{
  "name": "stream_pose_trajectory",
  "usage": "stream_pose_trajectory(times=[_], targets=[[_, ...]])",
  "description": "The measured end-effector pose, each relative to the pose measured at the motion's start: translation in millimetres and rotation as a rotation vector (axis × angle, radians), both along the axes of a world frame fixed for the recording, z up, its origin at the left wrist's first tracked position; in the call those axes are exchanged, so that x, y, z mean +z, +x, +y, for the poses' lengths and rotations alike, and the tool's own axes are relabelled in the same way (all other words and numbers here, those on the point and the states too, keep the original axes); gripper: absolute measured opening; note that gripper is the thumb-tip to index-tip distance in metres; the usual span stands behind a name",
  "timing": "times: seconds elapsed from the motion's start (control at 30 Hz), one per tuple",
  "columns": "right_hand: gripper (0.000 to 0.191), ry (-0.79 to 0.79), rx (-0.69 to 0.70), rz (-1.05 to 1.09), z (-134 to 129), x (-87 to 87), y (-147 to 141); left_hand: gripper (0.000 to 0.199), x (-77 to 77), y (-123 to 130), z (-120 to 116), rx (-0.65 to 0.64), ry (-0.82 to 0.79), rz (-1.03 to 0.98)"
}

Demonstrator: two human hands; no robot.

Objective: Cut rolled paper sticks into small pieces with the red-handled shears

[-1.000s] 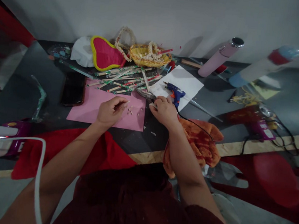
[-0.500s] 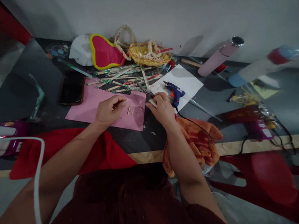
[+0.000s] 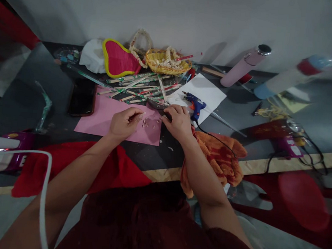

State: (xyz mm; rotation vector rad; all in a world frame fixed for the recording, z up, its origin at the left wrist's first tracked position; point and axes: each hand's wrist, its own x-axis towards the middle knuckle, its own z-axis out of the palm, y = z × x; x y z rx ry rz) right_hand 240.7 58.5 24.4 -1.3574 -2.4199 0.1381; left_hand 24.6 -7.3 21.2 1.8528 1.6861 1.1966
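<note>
My left hand (image 3: 125, 123) is closed in a pinch over the pink paper (image 3: 103, 113), a tiny pale piece (image 3: 143, 113) at its fingertips. Several small pale bits (image 3: 146, 124) lie on the paper just right of those fingers. My right hand (image 3: 179, 122) is at the paper's right edge, its thumb and forefinger apart with nothing visible between them. A dark blade (image 3: 156, 104) lies flat just beyond its fingers; its handle is hidden behind the hand. Printed paper-wrapped wooden sticks (image 3: 137, 87) are heaped beyond the paper.
A blue glue gun (image 3: 195, 104) rests on white paper (image 3: 212, 91), its cord running right. A phone (image 3: 82, 98) lies left. Behind stand a yellow basket (image 3: 168, 64), a pink bottle (image 3: 243, 67) and a yellow-edged red shape (image 3: 121, 58). An orange cloth (image 3: 221, 156) covers the front edge.
The blade has turned flatter, and the light handle earlier seen between my right thumb and fingers no longer shows there. My left hand has shifted slightly right, still pinching.
</note>
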Motion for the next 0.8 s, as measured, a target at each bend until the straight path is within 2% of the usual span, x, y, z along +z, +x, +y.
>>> stream_pose_trajectory(times=[0.1,0.17,0.23,0.37,0.5,0.57,0.67,0.8], targets=[[0.021,-0.008,0.212,0.050,-3.9,2.5,-3.6,0.023,-0.5,0.1,-0.2,-0.009,0.008,0.014],[0.020,-0.052,0.295,0.018,-8.6,2.4,-8.2,0.023,-0.6,0.4,-0.3,-0.015,0.007,0.021],[0.020,-0.080,0.300,-0.049,-13.8,1.5,-13.2,0.024,-0.4,0.8,-0.3,-0.016,0.005,0.022],[0.020,-0.074,0.217,-0.150,-20.6,0.5,-18.5,0.024,-0.1,1.7,-0.2,-0.020,-0.008,0.025],[0.014,-0.100,0.204,-0.120,-21.0,1.7,-18.0,0.024,-1.1,2.2,0.0,-0.032,-0.028,0.032],[0.012,-0.130,0.244,0.003,-20.4,2.5,-18.1,0.024,-1.9,2.6,-0.1,-0.036,-0.026,0.044],[0.011,-0.232,0.298,0.341,-21.8,3.5,-20.8,0.024,-2.1,3.6,-0.6,-0.040,-0.015,0.083],[0.013,-0.428,0.267,0.752,-27.0,2.0,-28.0,0.023,0.1,5.6,-2.6,-0.069,-0.002,0.112]])
